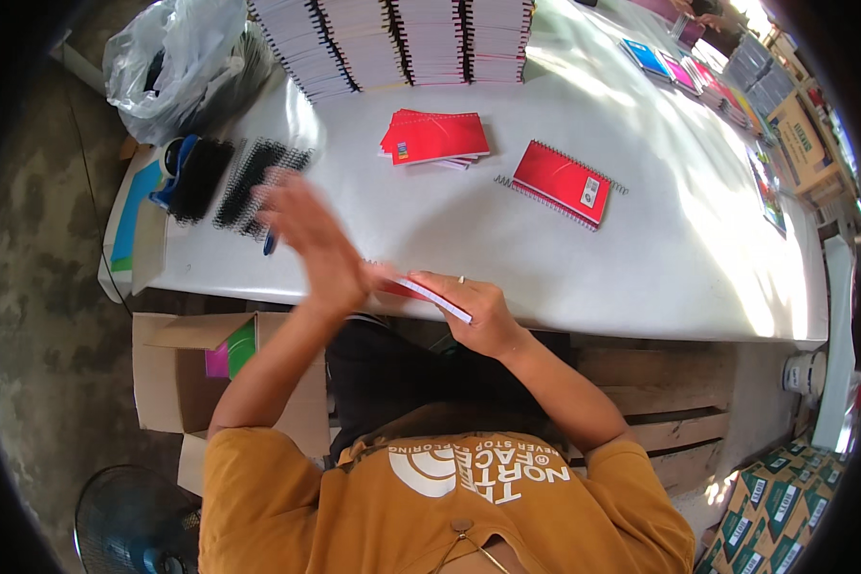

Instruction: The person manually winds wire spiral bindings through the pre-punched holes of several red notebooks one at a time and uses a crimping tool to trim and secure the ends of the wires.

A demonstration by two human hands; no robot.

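Observation:
My right hand (476,311) grips a thin red-covered notebook (430,297) with white pages, held edge-on at the near edge of the white table (507,249). My left hand (308,239) is blurred, its fingers spread and raised over the table, with its wrist close to the notebook's left end. It holds nothing. Just beyond my left hand lie black spiral binding coils (258,177). Further back are a small pile of red notebooks (435,137) and a single red spiral-bound notebook (562,184).
Tall stacks of bound white pads (392,43) line the table's far edge. A plastic bag (177,62) sits at the far left corner. Coloured notebooks (679,72) lie far right. An open cardboard box (191,368) and a fan (129,521) stand on the floor at left, and cartons (775,507) at lower right.

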